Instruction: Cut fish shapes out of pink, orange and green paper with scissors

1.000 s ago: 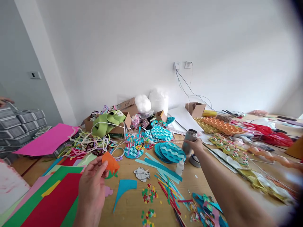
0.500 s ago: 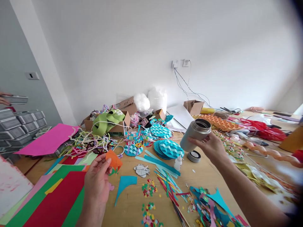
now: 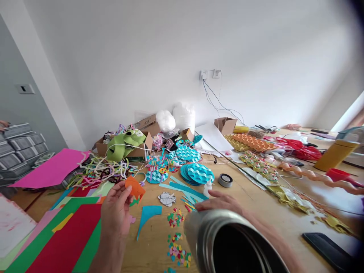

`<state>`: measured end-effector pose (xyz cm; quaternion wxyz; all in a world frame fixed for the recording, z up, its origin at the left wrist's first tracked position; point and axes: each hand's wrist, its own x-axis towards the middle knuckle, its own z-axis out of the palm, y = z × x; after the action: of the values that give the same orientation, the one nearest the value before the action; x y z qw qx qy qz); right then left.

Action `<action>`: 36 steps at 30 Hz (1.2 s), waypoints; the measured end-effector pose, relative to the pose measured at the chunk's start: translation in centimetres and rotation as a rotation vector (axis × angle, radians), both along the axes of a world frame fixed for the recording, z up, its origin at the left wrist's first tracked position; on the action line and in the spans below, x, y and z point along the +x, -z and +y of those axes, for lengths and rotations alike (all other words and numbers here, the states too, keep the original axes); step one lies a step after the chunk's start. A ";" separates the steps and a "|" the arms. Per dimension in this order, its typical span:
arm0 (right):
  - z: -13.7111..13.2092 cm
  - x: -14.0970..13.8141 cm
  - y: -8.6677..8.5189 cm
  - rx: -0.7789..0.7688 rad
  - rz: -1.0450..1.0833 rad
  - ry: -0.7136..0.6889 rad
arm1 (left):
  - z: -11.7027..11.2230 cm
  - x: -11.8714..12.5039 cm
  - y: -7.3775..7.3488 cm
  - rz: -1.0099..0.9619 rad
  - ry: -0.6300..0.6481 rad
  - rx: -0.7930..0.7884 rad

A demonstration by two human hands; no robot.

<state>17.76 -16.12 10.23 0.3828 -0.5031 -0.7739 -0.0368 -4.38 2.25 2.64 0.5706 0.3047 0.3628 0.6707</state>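
Note:
Between the thumb and fingers of my left hand [image 3: 118, 206] is a piece of orange paper [image 3: 134, 188], held above the table. My right hand [image 3: 227, 203] grips a grey metal thermos [image 3: 196, 235], tilted so its open mouth faces me close to the camera. The inside of the thermos looks dark. Its round lid [image 3: 225, 180] lies on the table beyond my right hand. Near my right fingertips stands a small white glue bottle [image 3: 207, 188]. A grey paper fish [image 3: 167, 199] and a blue paper offcut [image 3: 148, 219] lie between my hands.
Coloured paper sheets [image 3: 65, 235] cover the left side. Blue wavy discs [image 3: 197, 174] are stacked mid-table, with paper confetti [image 3: 178, 250] nearer me. A black phone-like object [image 3: 327, 248] lies at right. At far left, a person's hand [image 3: 3, 124] touches stacked grey bundles [image 3: 22, 142].
My right hand has brought the thermos from beside the lid toward me, tipping its mouth to the camera. My left hand keeps the orange paper. The view has shifted slightly right.

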 end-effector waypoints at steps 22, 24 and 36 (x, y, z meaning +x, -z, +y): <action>-1.3 -0.3 -2.4 0.079 -0.252 -0.217 | 0.3 0.1 0.6 0.009 0.009 0.030; -1.3 -0.6 -2.3 0.164 -0.237 -0.155 | 0.3 0.0 0.7 0.014 0.006 0.025; -1.4 -2.4 -1.6 0.356 -0.193 -0.024 | 0.3 0.1 0.8 0.001 0.002 0.017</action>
<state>15.36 -17.50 11.84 0.3904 -0.4123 -0.7941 -0.2167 -4.32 2.57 1.86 0.5686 0.3102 0.3572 0.6729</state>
